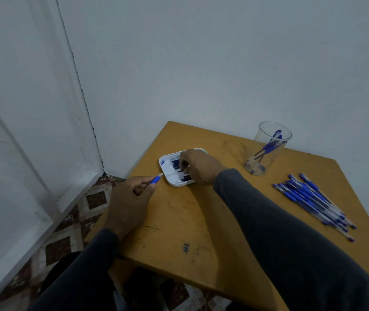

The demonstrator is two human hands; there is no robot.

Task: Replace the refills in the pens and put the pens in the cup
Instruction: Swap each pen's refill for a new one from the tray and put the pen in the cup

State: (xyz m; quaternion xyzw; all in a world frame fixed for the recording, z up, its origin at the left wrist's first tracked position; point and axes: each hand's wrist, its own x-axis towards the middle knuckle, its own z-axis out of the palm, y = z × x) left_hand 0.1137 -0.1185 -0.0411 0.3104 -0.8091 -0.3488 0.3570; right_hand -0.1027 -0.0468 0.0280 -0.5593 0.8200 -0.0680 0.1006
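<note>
Table [179, 221] of scuffed orange wood set in a white-walled corner; patterned floor tiles [85, 205] below. Left hand [127, 198] pinches a blue-gripped pen [155, 180]. Right hand [198, 166], fingers curled, picks at dark refills [175, 163] in a white tray [165, 173]. Clear cup [268, 149] holds pens; loose pens [313, 198] lie beside it.

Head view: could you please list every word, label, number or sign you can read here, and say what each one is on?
"#": a hash sign drawn in dark ink on the wooden table, near its front edge.
Blue mark on the rim of the white tray: a small logo, too blurred to read.
Pens in the pile and in the cup: any print is too small to read.
</note>
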